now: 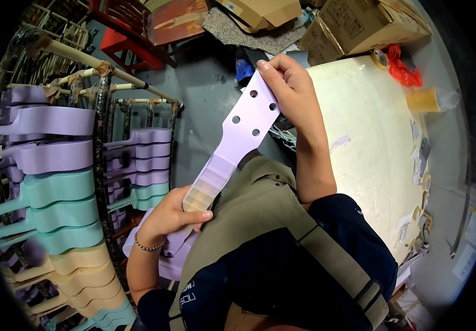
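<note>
The right hand point(295, 83) is pinching the holed headstock point(250, 112) of a lilac ukulele-shaped piece point(216, 165) between thumb and fingers. The left hand point(169, 215) is curling its fingers around the lower neck point(202, 190), thumb crossing the front. The piece is slanting beyond the left edge of the table point(359, 138); its body, partly hidden, is apparently lying behind the left forearm point(141, 270).

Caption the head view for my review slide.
Left hand at the neck and right hand at the headstock of a lilac ukulele, beside a rack of lilac, mint and cream instruments.
</note>
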A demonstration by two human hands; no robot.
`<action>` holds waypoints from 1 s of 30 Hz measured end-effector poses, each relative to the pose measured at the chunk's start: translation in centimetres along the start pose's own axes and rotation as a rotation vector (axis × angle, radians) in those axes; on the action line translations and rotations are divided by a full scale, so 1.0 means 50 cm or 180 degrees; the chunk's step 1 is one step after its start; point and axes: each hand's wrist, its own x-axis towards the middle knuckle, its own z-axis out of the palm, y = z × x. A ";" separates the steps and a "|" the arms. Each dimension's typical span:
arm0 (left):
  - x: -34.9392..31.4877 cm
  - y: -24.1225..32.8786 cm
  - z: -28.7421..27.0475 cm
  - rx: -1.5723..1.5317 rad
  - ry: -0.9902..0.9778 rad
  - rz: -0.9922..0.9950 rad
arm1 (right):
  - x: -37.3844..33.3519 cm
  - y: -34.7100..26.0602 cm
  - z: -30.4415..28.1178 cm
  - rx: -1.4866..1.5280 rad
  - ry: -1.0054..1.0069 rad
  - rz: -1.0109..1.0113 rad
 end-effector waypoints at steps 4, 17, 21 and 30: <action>-0.001 -0.004 -0.004 0.0064 -0.0057 0.0028 | -0.015 -0.037 -0.002 -0.0101 -0.0294 0.0203; 0.007 -0.024 -0.017 0.0141 0.0051 0.0084 | -0.019 -0.003 0.010 0.0790 -0.0006 0.0186; 0.027 -0.049 -0.034 0.0953 0.0632 0.0550 | -0.053 0.045 0.051 0.2245 0.0064 -0.0148; 0.189 -0.193 -0.058 0.2683 0.2583 0.2142 | -0.215 0.099 0.169 0.1102 -0.1108 -0.0165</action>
